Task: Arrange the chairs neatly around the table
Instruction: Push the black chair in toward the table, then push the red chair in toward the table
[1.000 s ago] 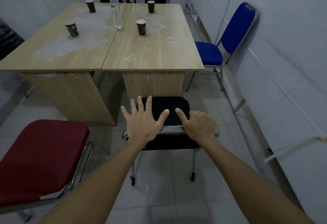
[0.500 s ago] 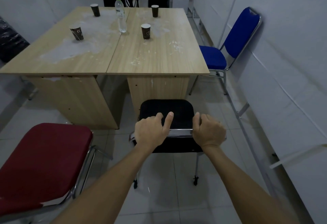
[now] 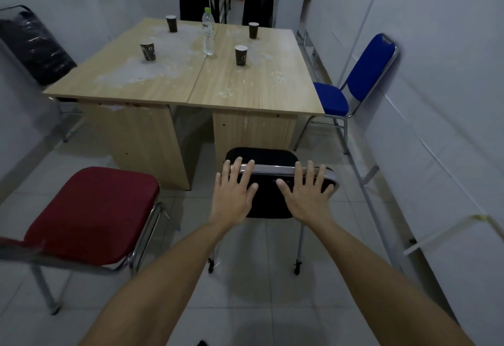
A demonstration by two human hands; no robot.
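A black chair [image 3: 268,203] stands at the near end of the wooden table [image 3: 245,91], its seat toward the table's panel. My left hand [image 3: 233,194] and my right hand [image 3: 306,194] lie flat against its backrest with fingers spread over the chrome top rail, gripping nothing. A red chair [image 3: 92,212] stands at the near left, angled away from the table. A blue chair [image 3: 351,83] sits at the table's right side by the wall. Two black chairs [image 3: 194,1] stand at the far end, and a wrapped black chair [image 3: 35,48] is at the left.
Several paper cups [image 3: 241,55] and a water bottle [image 3: 208,31] stand on the dusty tabletop. A white wall [image 3: 436,100] runs close along the right with a thin metal pole [image 3: 365,182] leaning near it. The floor is light tile.
Both hands have let go of the black chair's top rail and opened flat against the backrest. The chair sits a little closer to the table, and my view has pulled back.
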